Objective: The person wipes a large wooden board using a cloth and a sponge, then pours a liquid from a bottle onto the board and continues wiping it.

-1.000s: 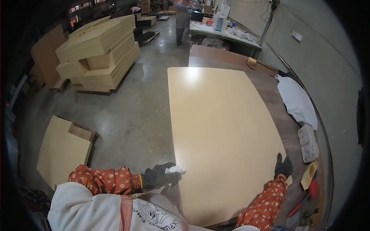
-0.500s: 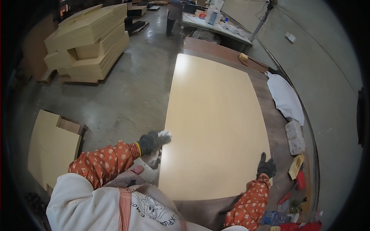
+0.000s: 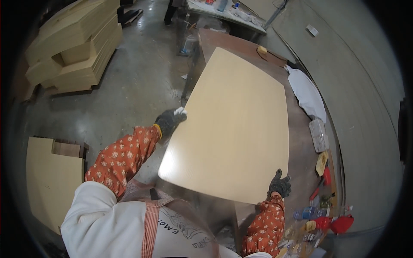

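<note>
A large pale wood-grain board (image 3: 232, 124) lies flat on the workbench, its left corner jutting past the bench side. My left hand (image 3: 169, 122), in a dark grey glove, is closed on a crumpled white cloth (image 3: 180, 111) at the board's left edge. Down at the near right, my right hand (image 3: 280, 185), gloved the same way, rests against the board's edge. Its fingers are partly spread, and I see nothing held in them. The palm's underside is hidden.
The brown workbench (image 3: 299, 137) carries a white cloth bundle (image 3: 306, 92), a wrapped block (image 3: 318, 136), a yellow block (image 3: 322, 163) and a plastic bottle (image 3: 307, 213) along its right side. Stacked panels (image 3: 77, 51) stand far left; another panel pile (image 3: 53, 180) is nearer.
The board has turned on the bench, its near left corner swinging out to the left. My left hand has moved farther away along the edge with the cloth; my right hand stays by the near right edge.
</note>
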Demonstrator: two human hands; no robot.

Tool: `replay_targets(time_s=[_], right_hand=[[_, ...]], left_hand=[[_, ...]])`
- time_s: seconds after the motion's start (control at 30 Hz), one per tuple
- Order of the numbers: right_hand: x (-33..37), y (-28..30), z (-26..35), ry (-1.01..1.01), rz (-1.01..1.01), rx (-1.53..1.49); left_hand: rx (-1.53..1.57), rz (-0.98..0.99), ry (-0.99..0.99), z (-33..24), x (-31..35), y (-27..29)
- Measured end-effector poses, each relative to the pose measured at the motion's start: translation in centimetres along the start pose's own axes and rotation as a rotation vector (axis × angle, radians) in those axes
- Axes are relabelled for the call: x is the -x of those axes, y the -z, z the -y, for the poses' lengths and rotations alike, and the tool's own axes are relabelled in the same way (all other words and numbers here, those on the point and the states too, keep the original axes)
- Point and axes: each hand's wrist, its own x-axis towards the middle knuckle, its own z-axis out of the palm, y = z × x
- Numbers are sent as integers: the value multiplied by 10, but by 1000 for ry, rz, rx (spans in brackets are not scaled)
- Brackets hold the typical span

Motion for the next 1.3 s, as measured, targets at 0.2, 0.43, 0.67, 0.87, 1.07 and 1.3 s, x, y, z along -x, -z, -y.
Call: replay_targets(time_s=[0.2,0.43,0.67,0.87,1.07,1.3], right_hand=[[54,-12,-4,-8,-48,22],[63,-28,-28,80,-144,34],[42,-44,-44,129,-279,5],[62,-27,-31,78,-177,91],[93,-54,-34,349,-262,-60],[127,-53,-10,316,-211,-57]], left_hand=[[53,-179,-86,-6,-42,16],[-39,220,-254,18,38,58],[633,67,119,54,140,44],[288,-66,-101,72,107,43],[282,-145,-35,56,27,79],[319,-364,-101,58,-31,89]])
